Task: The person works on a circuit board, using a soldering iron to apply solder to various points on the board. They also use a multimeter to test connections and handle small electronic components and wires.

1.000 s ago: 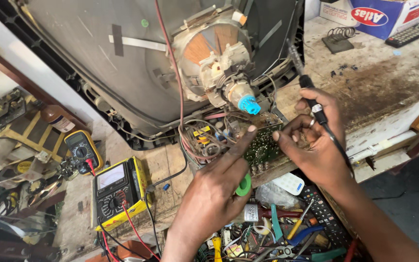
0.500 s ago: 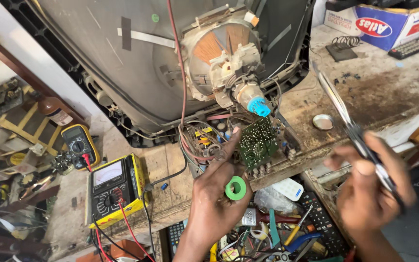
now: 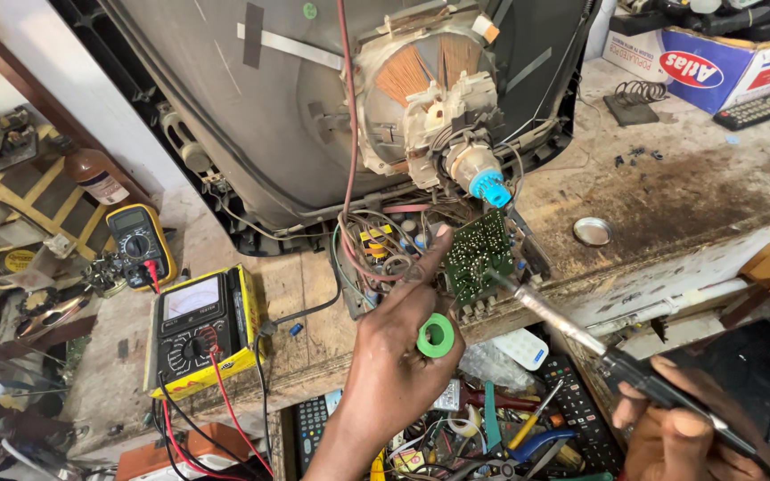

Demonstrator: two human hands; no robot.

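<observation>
Mid-repair: left hand (image 3: 394,343), green solder spool (image 3: 436,336) in its grip, steadies the circuit board (image 3: 479,256) at the worktop's front edge; right hand (image 3: 683,436) closed round soldering iron (image 3: 581,334), tip apparently touching the board; set open, unfinished.

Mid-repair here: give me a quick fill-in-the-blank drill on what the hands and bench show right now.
1. The left hand holds a small ____ spool beside the circuit board.
2. The right hand holds a soldering iron whose tip touches the ____.
3. The analog meter left of the hands has a ____ case.

Missing words: green; circuit board; yellow
</observation>
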